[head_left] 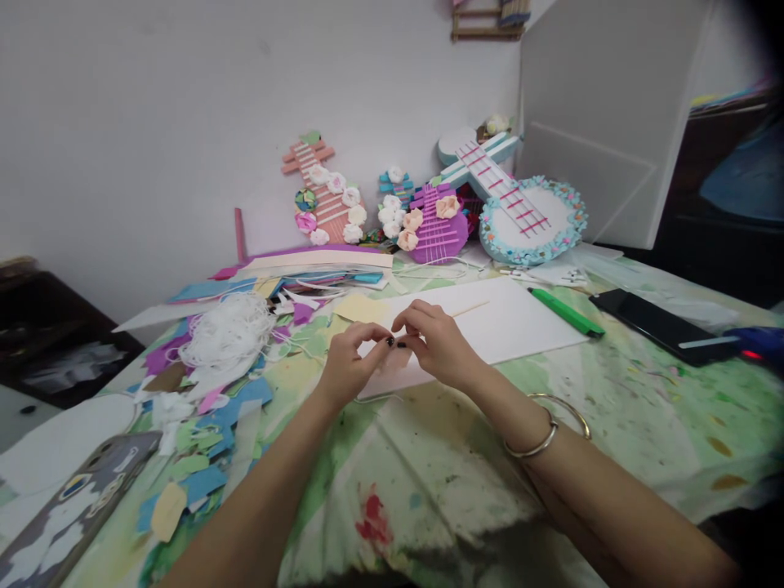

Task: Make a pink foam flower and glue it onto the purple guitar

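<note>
My left hand [354, 363] and my right hand [442, 343] meet above a white sheet [499, 327] on the table. The fingers of both are closed in a pinch, dark-nailed tips almost touching. A small pale peach piece of paper [399, 359] shows at the fingertips, its outline blurred and partly hidden. A thin wooden stick [471, 309] extends from behind my right hand; whether that hand grips it, I cannot tell. Just beyond my left hand is a yellow paper piece [361, 308].
Paper scraps [226, 420], a heap of white string [226, 331] and a phone [79, 510] crowd the left. Rightward are a green marker [567, 312], a black phone [661, 325] and a blue tool [759, 347] with a red light. Decorated toy instruments [438, 224] stand along the wall.
</note>
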A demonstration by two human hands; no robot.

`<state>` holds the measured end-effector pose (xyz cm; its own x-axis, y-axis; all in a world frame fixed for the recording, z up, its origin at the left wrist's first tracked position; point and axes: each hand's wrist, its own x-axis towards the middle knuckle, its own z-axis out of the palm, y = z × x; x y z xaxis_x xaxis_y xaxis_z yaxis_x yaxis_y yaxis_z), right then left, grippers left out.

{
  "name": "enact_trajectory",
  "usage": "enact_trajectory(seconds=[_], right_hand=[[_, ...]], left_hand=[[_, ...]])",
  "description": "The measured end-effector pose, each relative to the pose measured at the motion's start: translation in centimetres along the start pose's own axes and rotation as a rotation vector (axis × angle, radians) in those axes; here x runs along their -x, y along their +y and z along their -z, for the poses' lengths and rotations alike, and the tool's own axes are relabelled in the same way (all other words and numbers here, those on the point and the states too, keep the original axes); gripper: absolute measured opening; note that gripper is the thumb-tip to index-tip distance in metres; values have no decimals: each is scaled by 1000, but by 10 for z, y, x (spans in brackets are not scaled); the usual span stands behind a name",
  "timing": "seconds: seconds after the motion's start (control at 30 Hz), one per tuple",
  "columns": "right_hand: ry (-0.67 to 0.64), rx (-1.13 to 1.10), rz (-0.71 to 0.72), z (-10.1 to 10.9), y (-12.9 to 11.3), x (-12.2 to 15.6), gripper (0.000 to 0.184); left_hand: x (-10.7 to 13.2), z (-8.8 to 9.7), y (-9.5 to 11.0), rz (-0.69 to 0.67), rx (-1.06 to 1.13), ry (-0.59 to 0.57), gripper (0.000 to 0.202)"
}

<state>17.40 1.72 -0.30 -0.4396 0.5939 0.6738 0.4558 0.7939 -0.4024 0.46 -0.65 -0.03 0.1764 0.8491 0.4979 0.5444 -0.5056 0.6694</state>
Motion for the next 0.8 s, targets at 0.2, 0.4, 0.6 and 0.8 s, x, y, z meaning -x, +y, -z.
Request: enact_trajectory(seconds=[0.2, 0.4, 0.6, 0.8], right_hand=[[2, 36, 76, -3, 3, 1, 16], [-74, 80, 201, -4, 6, 2, 18], [-131, 111, 252, -7, 7, 3, 19], [140, 21, 98, 2, -3, 0, 18]], left_hand=[[-5, 8, 6, 158, 83, -168, 21], [-5, 12, -1, 309, 252, -340, 22], [-4, 11, -1, 372, 288, -340, 18], [-6, 9, -4, 437, 359, -68, 13]])
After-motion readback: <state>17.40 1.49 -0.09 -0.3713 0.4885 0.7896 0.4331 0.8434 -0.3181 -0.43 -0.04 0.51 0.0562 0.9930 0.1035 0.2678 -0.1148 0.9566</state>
